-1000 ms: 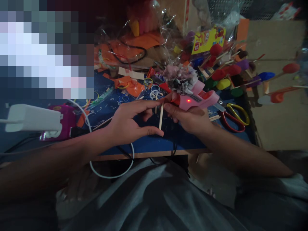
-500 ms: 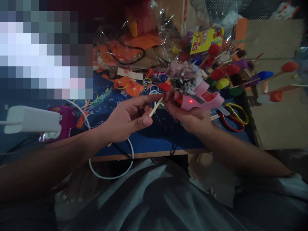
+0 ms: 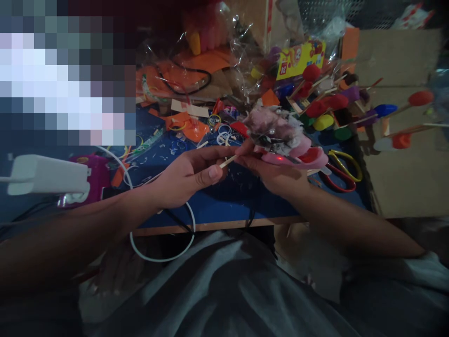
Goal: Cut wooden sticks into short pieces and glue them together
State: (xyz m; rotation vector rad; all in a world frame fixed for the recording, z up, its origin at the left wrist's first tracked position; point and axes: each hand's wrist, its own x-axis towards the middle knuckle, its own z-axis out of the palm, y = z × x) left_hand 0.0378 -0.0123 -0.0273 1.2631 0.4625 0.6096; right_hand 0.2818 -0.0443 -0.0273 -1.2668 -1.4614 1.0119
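Note:
Between the thumb and fingers of my left hand (image 3: 196, 175) is a thin pale wooden stick (image 3: 228, 162), its far end reaching to my right hand's fingertips. My right hand (image 3: 277, 175) is closed around a pink glue gun (image 3: 308, 159), which shows a small lit red light and red parts. Ragged grey-pink fluffy material (image 3: 275, 128) covers its upper side. My fingers hide the gun's front end, so I cannot tell whether it touches the stick. Both hands are above the blue tabletop (image 3: 217, 208), near its front edge.
Scissors (image 3: 345, 171) with red and yellow handles lie at the right. Beyond them, coloured sticks and spoon-like pieces (image 3: 336, 100) crowd a cardboard sheet (image 3: 407, 182). Orange scraps (image 3: 189, 126) and rubber bands (image 3: 224, 135) litter the back. A white charger (image 3: 49, 174) with a looping cable (image 3: 161, 260) is left.
The glue gun has tilted and dropped slightly, with its fluffy covering shifting down too. My hands have come closer together, and less of the stick shows. My left hand keeps its pinch.

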